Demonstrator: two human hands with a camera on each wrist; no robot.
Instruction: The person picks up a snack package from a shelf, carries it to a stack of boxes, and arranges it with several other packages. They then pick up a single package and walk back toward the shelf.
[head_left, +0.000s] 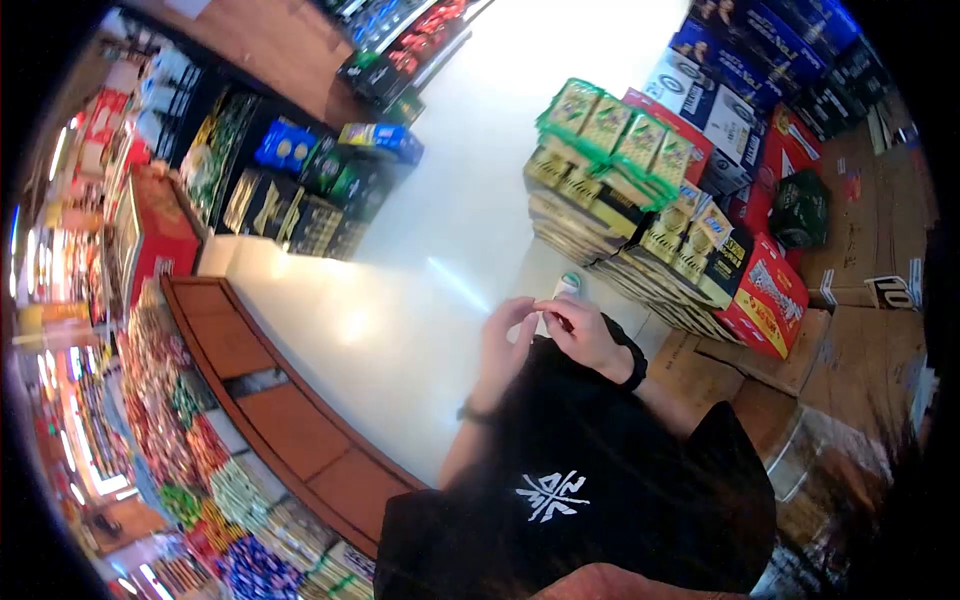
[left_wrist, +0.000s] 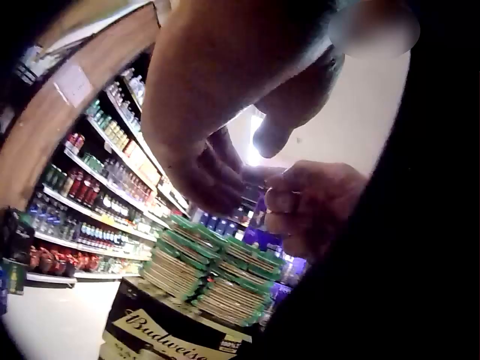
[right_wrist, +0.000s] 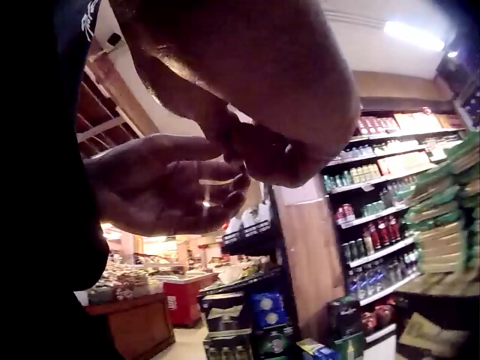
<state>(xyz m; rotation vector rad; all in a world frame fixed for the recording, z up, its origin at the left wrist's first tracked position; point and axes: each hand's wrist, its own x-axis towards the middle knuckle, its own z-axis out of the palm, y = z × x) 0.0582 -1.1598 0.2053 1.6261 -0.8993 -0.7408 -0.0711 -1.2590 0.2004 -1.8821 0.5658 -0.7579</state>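
My left hand point(head_left: 507, 340) and right hand point(head_left: 588, 338) meet in front of the black shirt point(head_left: 640, 480), fingertips together. No object shows between them. In the right wrist view the left hand point(right_wrist: 161, 187) has loosely bent fingers, their tips right at those of the right hand point(right_wrist: 262, 75). From the left wrist, the right hand point(left_wrist: 319, 199) appears with its fingers bent, and the left hand point(left_wrist: 225, 90) fills the top. A dark band point(head_left: 632, 368) circles the right wrist and another point(head_left: 478, 412) the left.
Stacked Budweiser cartons point(head_left: 600, 205) topped with green-wrapped packs point(head_left: 610, 135) stand ahead to the right, near brown cardboard boxes point(head_left: 860, 350). A brown-edged counter point(head_left: 290, 420) heaped with packaged goods point(head_left: 215, 455) curves along the left. Pale floor point(head_left: 400, 300) lies between. Drink shelves point(right_wrist: 382, 217) stand beyond.
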